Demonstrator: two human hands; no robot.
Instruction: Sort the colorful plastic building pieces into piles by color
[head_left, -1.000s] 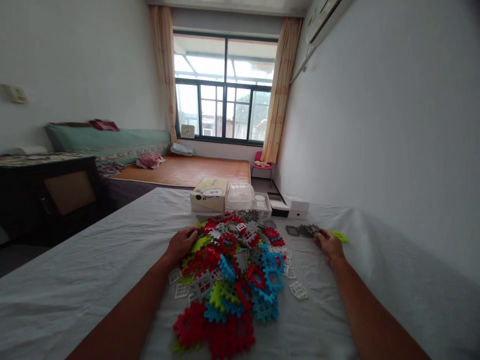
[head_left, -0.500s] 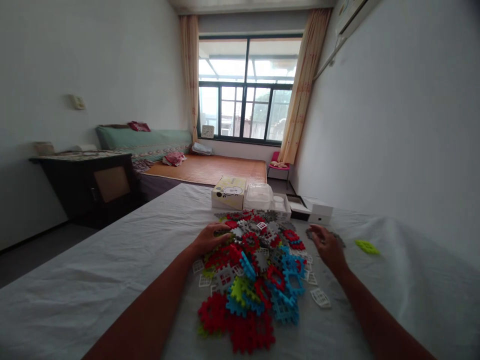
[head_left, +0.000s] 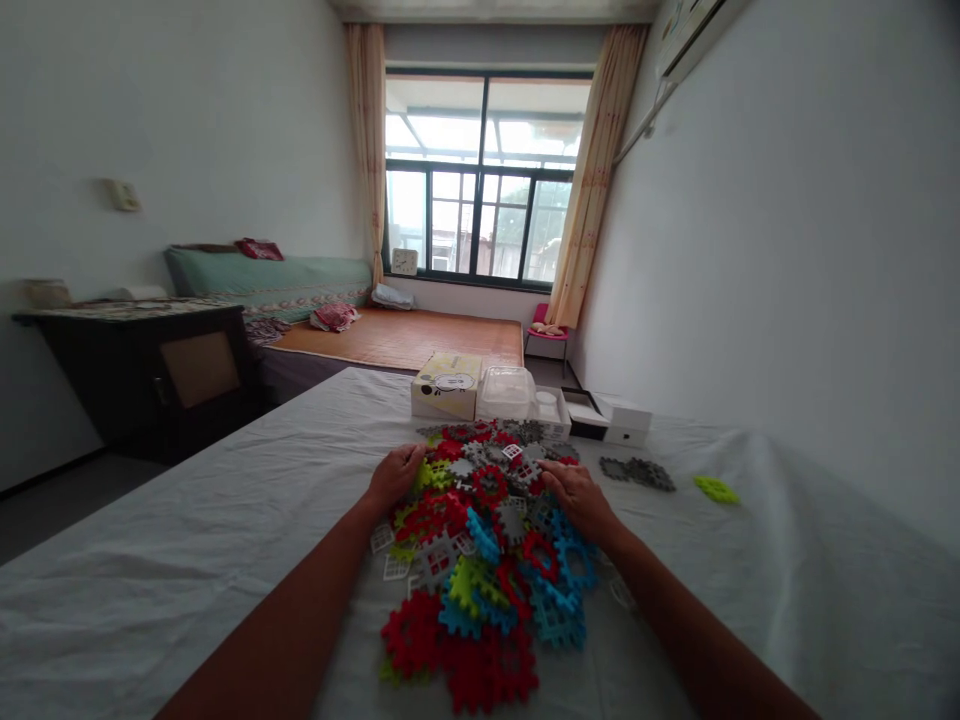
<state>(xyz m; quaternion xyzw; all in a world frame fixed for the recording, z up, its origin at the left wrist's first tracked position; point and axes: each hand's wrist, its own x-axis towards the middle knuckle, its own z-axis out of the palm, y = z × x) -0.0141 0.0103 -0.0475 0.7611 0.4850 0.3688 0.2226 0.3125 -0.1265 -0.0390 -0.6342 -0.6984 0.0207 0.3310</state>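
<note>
A heap of toothed plastic building pieces in red, blue, lime green and grey lies in front of me, with small white lattice window pieces among them. At the heap's left edge, my left hand [head_left: 396,478] has its fingers curled at a lime-green toothed piece [head_left: 433,476]. My right hand [head_left: 581,492] reaches over the right side, fingers stretched out onto grey and red pieces; what lies under its palm is hidden. Close in front are red toothed pieces [head_left: 491,668] and a blue lattice piece [head_left: 559,622]. Grey joined pieces [head_left: 637,473] lie flat, right of my right hand.
Behind the heap stand a yellow-and-white box [head_left: 446,388], a clear plastic container [head_left: 507,390], a black-rimmed open box [head_left: 585,412] and a white box [head_left: 627,424]. A lone lime-green piece [head_left: 716,489] rests on the white cloth [head_left: 247,520] at right.
My right hand has moved left, off the grey joined pieces and onto the heap. The left hand has drawn back slightly left, exposing more of the lime-green piece. The view has turned slightly right.
</note>
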